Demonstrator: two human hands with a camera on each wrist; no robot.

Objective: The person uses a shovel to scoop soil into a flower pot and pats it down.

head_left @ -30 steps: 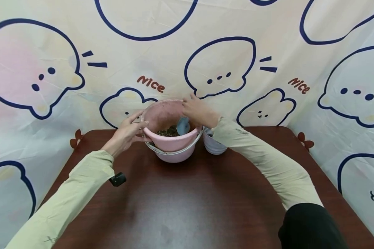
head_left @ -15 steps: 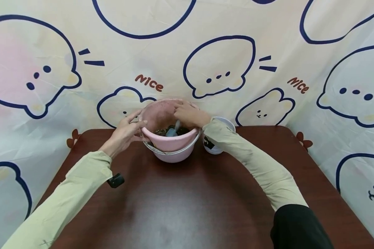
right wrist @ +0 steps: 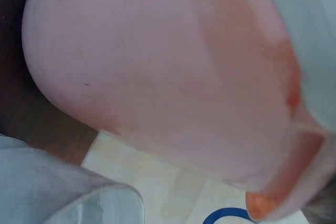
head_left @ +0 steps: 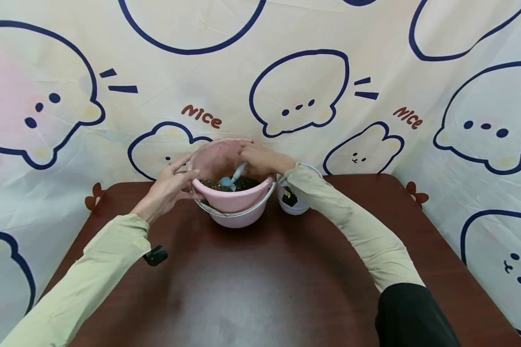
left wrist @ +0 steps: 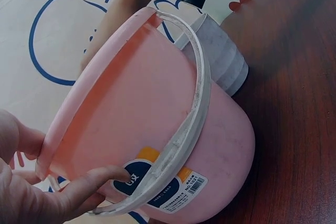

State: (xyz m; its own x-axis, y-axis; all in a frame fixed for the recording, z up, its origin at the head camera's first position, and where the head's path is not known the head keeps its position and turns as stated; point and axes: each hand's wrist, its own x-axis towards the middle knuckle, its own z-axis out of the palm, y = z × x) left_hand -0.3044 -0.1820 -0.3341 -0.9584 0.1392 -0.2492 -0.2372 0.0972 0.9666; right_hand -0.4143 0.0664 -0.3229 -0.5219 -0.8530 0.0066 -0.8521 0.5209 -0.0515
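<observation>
A pink bucket stands tilted toward me at the back of the table, with dark soil inside it. My left hand grips its left rim, thumb at the edge and fingers along the outside; the left wrist view shows this hand beside the bucket's pale handle. Inside the mouth, my right hand holds a small trowel with a blue blade and greyish handle. The blade lies at the soil. In the right wrist view the pink wall fills most of the frame and hides the trowel.
A smaller whitish ribbed bucket stands just right of the pink one, partly behind my right sleeve. The brown table stretches toward me. A printed cloth hangs close behind the buckets.
My right hand has moved left and down into the bucket's mouth. The trowel has swung, its blade now lower and farther left in the soil. My left hand keeps its grip on the rim.
</observation>
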